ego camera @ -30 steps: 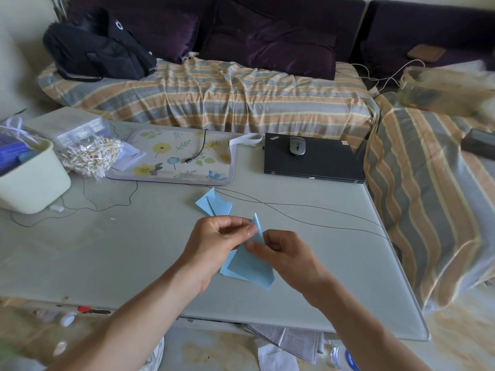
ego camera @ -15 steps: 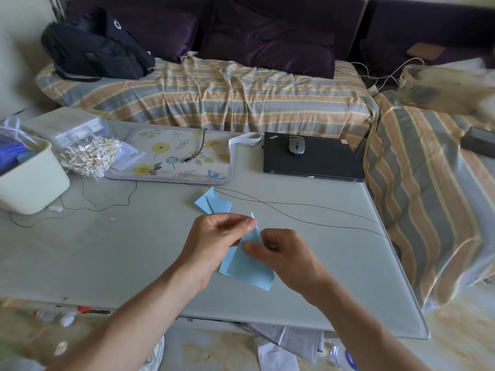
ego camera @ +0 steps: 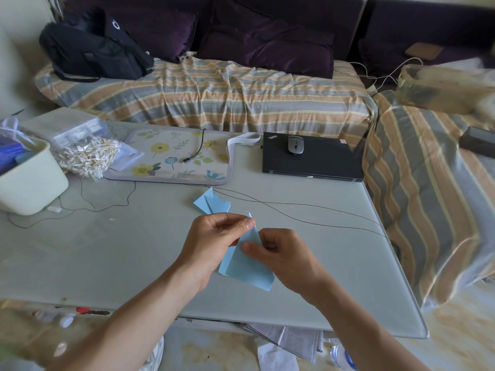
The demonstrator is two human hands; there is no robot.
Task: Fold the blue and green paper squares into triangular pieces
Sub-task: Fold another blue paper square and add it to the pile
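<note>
A light blue paper (ego camera: 249,271), partly folded into a long pointed shape, is held just above the grey table (ego camera: 107,253) near its front edge. My left hand (ego camera: 214,239) pinches its upper tip between thumb and fingers. My right hand (ego camera: 281,253) grips the paper's right edge, thumb pressed on its face. Behind them, two folded blue pieces (ego camera: 211,204) lie flat on the table. No green paper is in view.
A thin black cable (ego camera: 308,222) runs across the table behind my hands. A closed black laptop (ego camera: 313,162) with a mouse (ego camera: 295,144) sits at the back right, a floral mat (ego camera: 174,159) at the back centre, a cream bin (ego camera: 29,178) and cotton swabs (ego camera: 88,156) at the left.
My left thumb has slid up toward the paper's tip, and the right thumb has shifted slightly along the fold. The paper stays in the same place.
</note>
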